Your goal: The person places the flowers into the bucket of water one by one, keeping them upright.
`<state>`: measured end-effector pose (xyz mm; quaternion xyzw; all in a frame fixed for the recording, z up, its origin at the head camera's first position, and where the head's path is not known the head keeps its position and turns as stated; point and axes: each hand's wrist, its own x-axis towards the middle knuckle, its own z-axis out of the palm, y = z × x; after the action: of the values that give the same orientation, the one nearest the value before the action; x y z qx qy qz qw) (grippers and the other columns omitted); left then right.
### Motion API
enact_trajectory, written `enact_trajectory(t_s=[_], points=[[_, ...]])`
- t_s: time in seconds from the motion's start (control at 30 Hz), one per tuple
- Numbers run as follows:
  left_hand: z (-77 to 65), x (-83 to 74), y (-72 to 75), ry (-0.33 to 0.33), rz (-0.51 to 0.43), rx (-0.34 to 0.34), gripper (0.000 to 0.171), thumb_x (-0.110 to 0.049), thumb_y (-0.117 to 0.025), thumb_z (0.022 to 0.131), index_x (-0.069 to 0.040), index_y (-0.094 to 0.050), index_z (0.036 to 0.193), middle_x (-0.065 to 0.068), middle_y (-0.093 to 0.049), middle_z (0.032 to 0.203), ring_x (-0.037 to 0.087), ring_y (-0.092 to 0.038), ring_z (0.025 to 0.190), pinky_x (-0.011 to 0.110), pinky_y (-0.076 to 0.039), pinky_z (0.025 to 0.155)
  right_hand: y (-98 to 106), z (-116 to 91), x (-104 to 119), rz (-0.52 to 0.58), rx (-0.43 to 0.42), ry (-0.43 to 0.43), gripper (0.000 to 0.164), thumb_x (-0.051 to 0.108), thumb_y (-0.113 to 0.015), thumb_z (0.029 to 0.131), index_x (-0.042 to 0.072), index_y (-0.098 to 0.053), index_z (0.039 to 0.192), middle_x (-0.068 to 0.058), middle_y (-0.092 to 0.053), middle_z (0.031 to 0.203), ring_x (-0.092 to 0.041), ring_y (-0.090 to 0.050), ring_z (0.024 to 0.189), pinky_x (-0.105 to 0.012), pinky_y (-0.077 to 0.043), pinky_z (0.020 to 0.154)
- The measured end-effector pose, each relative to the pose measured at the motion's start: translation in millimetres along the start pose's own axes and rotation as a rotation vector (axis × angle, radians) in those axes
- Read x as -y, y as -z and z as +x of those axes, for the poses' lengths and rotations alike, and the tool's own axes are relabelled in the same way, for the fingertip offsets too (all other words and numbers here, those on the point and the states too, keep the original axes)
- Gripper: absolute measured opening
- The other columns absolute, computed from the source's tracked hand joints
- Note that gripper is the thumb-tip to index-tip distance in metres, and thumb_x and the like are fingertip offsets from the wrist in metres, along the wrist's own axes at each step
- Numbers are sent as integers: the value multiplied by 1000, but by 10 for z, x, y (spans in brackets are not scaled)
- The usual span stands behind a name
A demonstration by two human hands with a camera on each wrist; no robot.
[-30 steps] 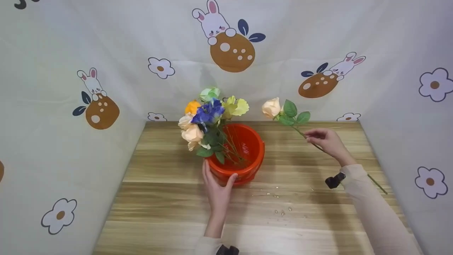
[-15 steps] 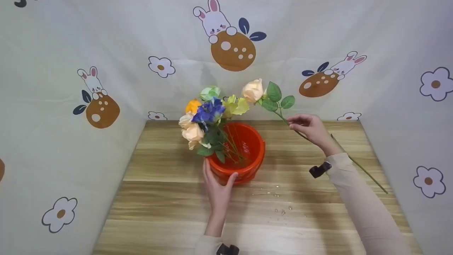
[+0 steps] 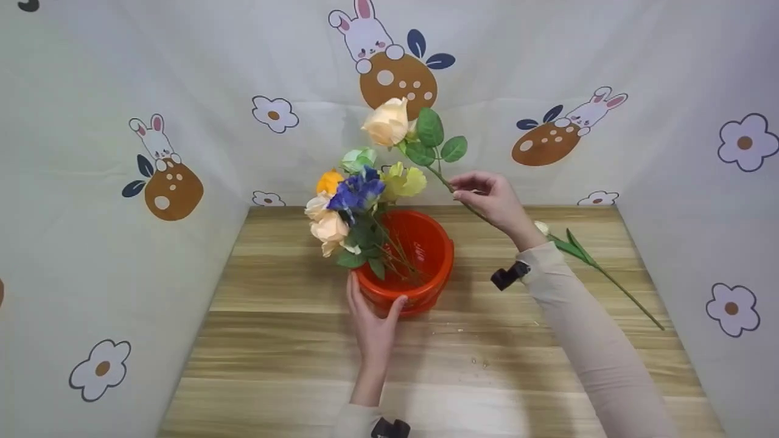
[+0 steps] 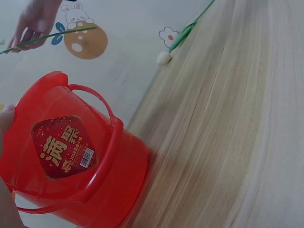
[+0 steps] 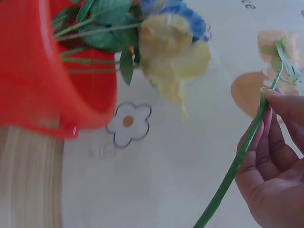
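My right hand pinches the stem of a peach rose between thumb and fingertips. The bloom is raised against the wall cloth, above and behind the bucket, its green leaves just below it. In the right wrist view the green stem runs down past the palm. My left hand holds the near left side of a red bucket, thumb at the rim. Inside the bucket a bunch of artificial flowers leans left: a blue bloom, a yellow one, an orange one, a pale green one and peach ones.
A white tulip with a long stem lies on the wooden table at the right. Small bits are scattered in front of the bucket. A printed cloth encloses the back and sides. The bucket's handle hangs at its side.
My right hand has moved left and up with the peach rose, from the right of the bucket to above it. The tulip's white bud has come into view. The left hand and bucket have stayed still.
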<state>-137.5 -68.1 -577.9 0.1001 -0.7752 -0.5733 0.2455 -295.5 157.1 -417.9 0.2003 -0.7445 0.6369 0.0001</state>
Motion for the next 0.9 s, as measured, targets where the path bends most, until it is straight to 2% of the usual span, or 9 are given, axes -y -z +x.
enact_trajectory(t_s=[0.23, 0.47, 0.53, 0.6, 0.73, 0.9], points=[[-4, 0, 19, 8, -12, 2, 106, -33, -85, 77, -11, -21, 159, 11, -22, 164, 30, -24, 152, 52, -23, 124, -460, 159, 215, 95, 6, 85, 25, -1, -69, 89, -12, -68, 112, 9, -73, 93, -6, -68, 84, -19, -57, 76], [-12, -5, 6, 20, -15, 8, 105, -34, -85, 78, -13, -21, 159, 10, -22, 164, 30, -24, 152, 52, -23, 124, -845, 143, 275, 172, -9, 175, 24, -2, -69, 89, -12, -67, 111, 7, -72, 96, -9, -66, 88, -21, -58, 79], [-9, -3, 6, 23, -11, 8, 105, -34, -85, 78, -14, -21, 159, 9, -22, 165, 30, -24, 152, 51, -23, 124, -929, 128, 234, 183, -6, 186, 24, -3, -69, 89, -13, -67, 110, -1, -74, 99, -9, -66, 89, -22, -59, 80], [-8, 0, 8, 20, -6, 5, 105, -34, -85, 78, -13, -21, 159, 10, -22, 165, 30, -24, 152, 52, -24, 124, -1000, 109, 164, 188, 4, 196, 24, -4, -68, 88, -14, -67, 110, -16, -73, 103, -7, -65, 88, -22, -59, 79], [-3, 1, 11, -2, 3, 2, 105, -33, -85, 78, -11, -22, 159, 11, -23, 164, 30, -25, 151, 52, -24, 124, -1102, 80, -53, 186, 9, 186, 23, -7, -67, 89, -16, -66, 109, -37, -65, 108, -5, -66, 86, -20, -58, 79], [-4, 2, 6, -15, 13, 0, 104, -33, -85, 78, -9, -22, 158, 13, -24, 163, 31, -25, 151, 52, -25, 123, -1164, 54, -370, 176, -24, 146, 23, -9, -66, 88, -17, -65, 110, -38, -65, 109, -13, -68, 90, -19, -57, 81]])
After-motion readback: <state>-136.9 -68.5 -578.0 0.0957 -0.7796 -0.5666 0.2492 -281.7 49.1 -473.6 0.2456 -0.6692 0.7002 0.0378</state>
